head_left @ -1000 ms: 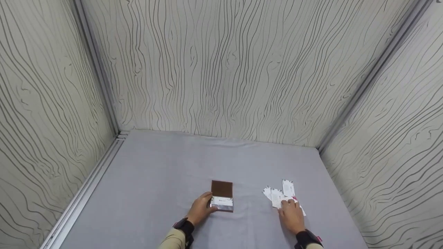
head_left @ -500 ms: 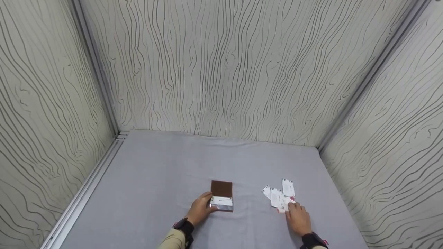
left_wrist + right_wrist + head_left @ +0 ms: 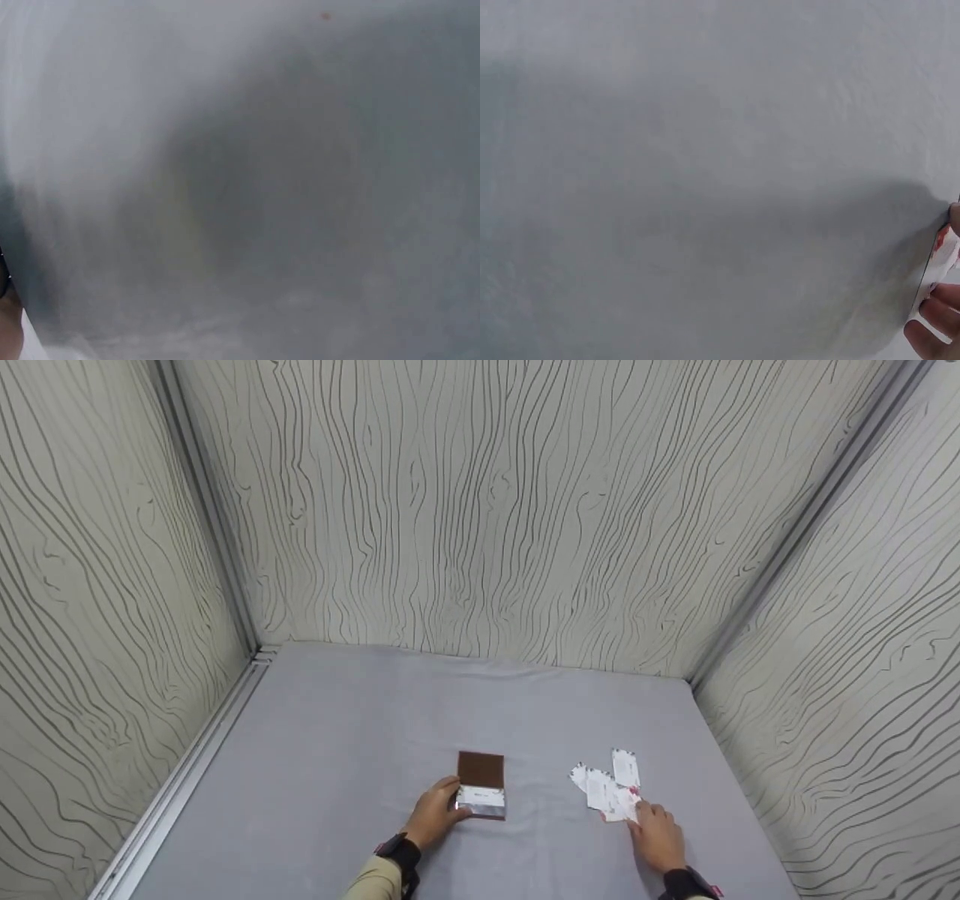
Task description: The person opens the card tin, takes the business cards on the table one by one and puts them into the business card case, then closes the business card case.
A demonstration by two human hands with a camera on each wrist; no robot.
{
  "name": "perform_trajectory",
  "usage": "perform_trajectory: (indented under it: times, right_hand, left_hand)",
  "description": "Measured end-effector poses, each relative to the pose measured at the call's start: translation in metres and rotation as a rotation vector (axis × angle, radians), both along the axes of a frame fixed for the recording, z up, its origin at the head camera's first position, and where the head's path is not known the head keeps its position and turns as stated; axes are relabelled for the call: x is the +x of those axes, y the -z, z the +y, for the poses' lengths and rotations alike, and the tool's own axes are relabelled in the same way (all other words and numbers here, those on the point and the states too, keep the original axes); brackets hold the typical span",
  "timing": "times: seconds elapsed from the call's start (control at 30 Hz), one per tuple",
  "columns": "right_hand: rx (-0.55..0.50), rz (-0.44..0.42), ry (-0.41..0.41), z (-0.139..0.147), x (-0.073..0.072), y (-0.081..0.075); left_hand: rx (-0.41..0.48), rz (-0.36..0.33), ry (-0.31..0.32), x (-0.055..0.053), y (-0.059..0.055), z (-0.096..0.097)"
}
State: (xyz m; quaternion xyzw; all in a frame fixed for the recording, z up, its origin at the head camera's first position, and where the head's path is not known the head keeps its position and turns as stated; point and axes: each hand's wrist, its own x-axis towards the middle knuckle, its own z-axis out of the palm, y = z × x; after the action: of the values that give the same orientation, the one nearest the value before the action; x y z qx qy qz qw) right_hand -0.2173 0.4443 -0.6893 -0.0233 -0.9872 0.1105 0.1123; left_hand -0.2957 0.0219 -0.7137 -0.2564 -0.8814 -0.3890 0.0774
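Observation:
A brown card holder (image 3: 481, 770) lies unfolded on the cloth, a white card (image 3: 480, 796) showing in its lower half. My left hand (image 3: 433, 814) grips the holder's left edge, thumb at the front and fingers behind. In the left wrist view only a bit of that hand (image 3: 9, 330) shows at the lower left corner. To the right, several white printed cards (image 3: 600, 789) overlap in a loose pile. My right hand (image 3: 660, 837) pinches a white card with red marks (image 3: 939, 259) at the pile's near right side, thumb and fingers on its edges.
A grey cloth (image 3: 337, 720) with faint wrinkles covers the table. Pale panels with dark wavy lines (image 3: 465, 510) enclose it at the back and both sides. A metal rail (image 3: 180, 780) runs along the left edge.
My right hand has slid right and slightly toward me, from over the pile to its right side, uncovering more of the cards. The left hand and the card holder have stayed put.

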Motion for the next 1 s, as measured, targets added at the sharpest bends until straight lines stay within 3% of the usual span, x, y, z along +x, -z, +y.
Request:
perform_trajectory:
  times: [0.2, 0.57, 0.9, 1.0]
  right_hand:
    - [-0.033, -0.054, 0.041, 0.000, 0.000, -0.006]
    - [-0.147, -0.014, 0.118, -0.002, -0.002, -0.008]
    - [-0.149, 0.177, -0.008, -0.017, -0.008, -0.003]
    - [-0.161, 0.194, -0.046, -0.022, -0.011, 0.000]
  left_hand:
    - [0.007, 0.012, 0.004, 0.000, 0.001, 0.000]
    - [0.011, 0.018, 0.002, -0.001, 0.001, -0.001]
    - [-0.003, 0.001, 0.009, -0.002, 0.002, -0.001]
    - [-0.008, -0.006, 0.001, -0.003, 0.003, 0.000]
